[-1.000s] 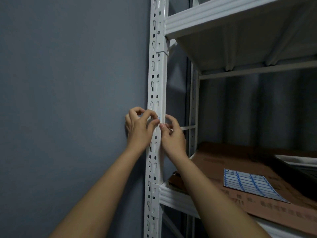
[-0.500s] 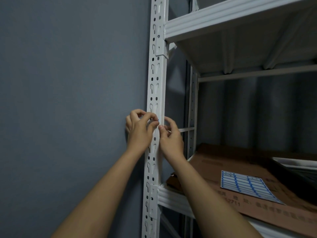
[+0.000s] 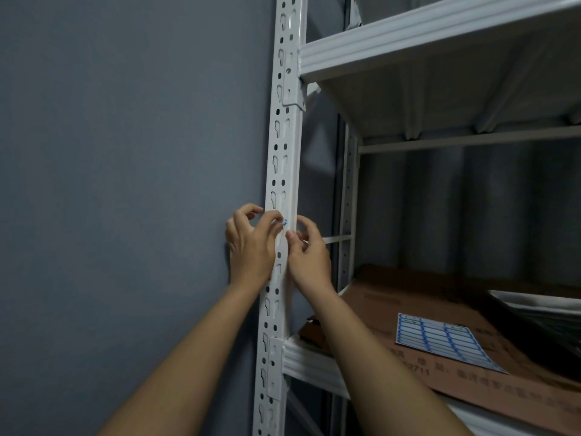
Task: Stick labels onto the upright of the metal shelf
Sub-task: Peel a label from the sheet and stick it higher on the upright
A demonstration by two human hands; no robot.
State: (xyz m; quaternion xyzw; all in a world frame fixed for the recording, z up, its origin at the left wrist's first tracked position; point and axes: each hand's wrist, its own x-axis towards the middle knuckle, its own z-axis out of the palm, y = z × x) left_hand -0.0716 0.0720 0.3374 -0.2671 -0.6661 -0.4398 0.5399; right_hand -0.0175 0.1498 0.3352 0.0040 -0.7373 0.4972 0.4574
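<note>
Both hands, left hand (image 3: 251, 250) and right hand (image 3: 309, 256), press a blue-edged label (image 3: 284, 222) against the white upright (image 3: 284, 146); a label sheet (image 3: 440, 341) lies on cardboard (image 3: 393, 303).

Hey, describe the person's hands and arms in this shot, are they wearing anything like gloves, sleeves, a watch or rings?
Both forearms are bare all the way to the bottom edge of the picture, with no sleeve in view. The left hand and the right hand are bare too: no gloves, and no watch, bracelet or ring shows on the sides that face the camera. Fingernails look short and unpainted.
</note>
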